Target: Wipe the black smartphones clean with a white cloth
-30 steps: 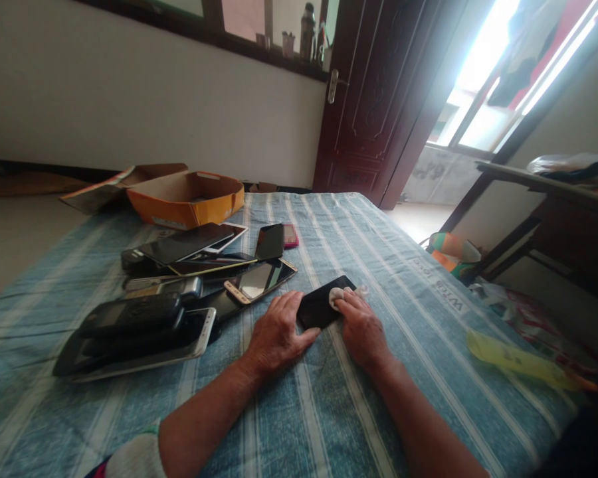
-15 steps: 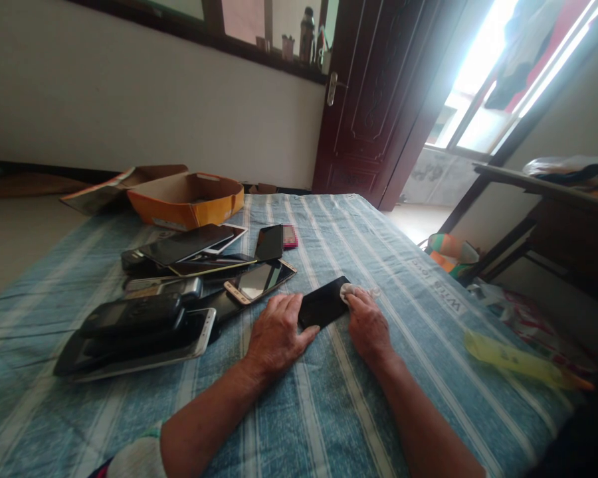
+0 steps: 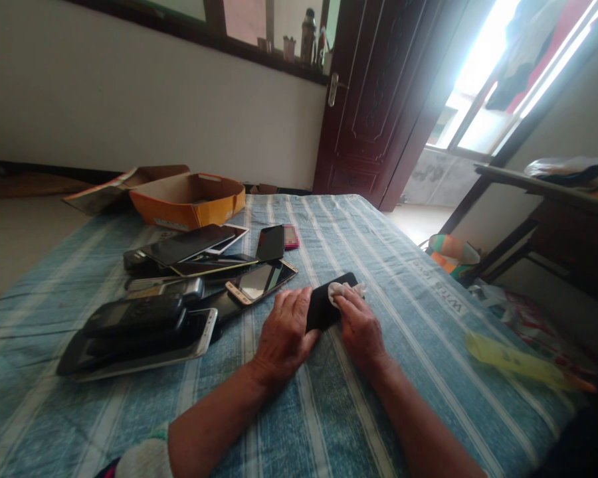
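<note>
A black phone [image 3: 321, 312] lies on the striped cloth, tilted slightly up to the right. My left hand [image 3: 285, 332] grips its left end, thumb along the near edge and fingers along the far one. With closed fingers my right hand [image 3: 361, 325] presses a crumpled white tissue [image 3: 335, 292] on the phone's face, toward its right end. Just left of my hands, a gold-rimmed phone [image 3: 259, 281] rests face up. Beyond it are a dark phone [image 3: 270, 242] and a small pink-edged item [image 3: 291, 236], blurred out.
Several phones are heaped at the left, among them a thick black one [image 3: 134, 315] over a white-edged one [image 3: 206, 332]. An open orange box [image 3: 189, 211] stands at the far left. A yellow bag-like item [image 3: 515, 358] lies at the right edge, near a dark shelf [image 3: 548, 186].
My right hand has slid the tissue left over the phone's face, away from its right end. The phone and my left hand have shifted slightly right.
</note>
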